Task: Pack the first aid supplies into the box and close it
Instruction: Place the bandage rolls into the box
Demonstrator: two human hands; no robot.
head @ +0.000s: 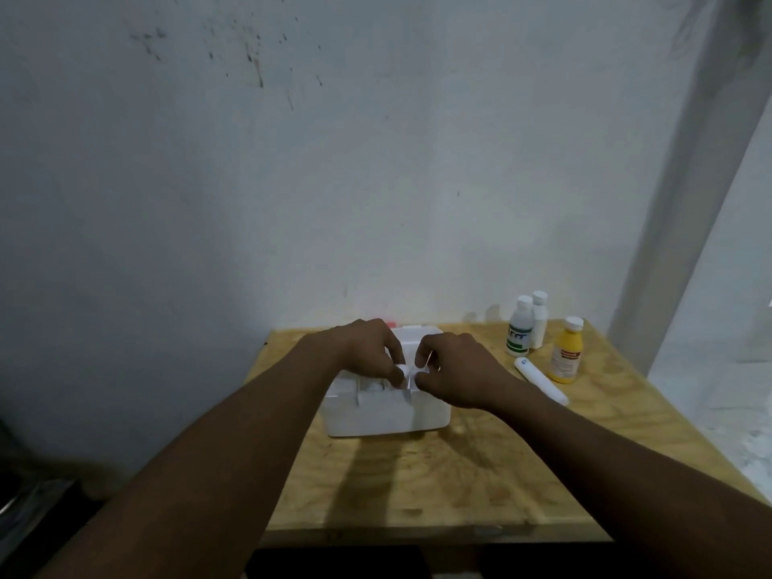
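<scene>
A white plastic box (pixel 386 415) stands open on the wooden table (pixel 459 474), with dividers visible along its near rim. Both hands hover over its top. My left hand (pixel 367 348) and my right hand (pixel 453 367) pinch a small white item (pixel 411 371) between their fingertips just above the box; what it is I cannot make out. To the right stand two white bottles (pixel 520 328), one with a green label, and a yellow bottle (pixel 565 351). A white tube (pixel 541 380) lies flat in front of them.
The table stands against a pale wall (pixel 376 181). A small red thing (pixel 391 324) peeks out behind the box. A white post or frame (pixel 689 202) rises at the right, past the table's edge. Dark clutter sits at the lower left.
</scene>
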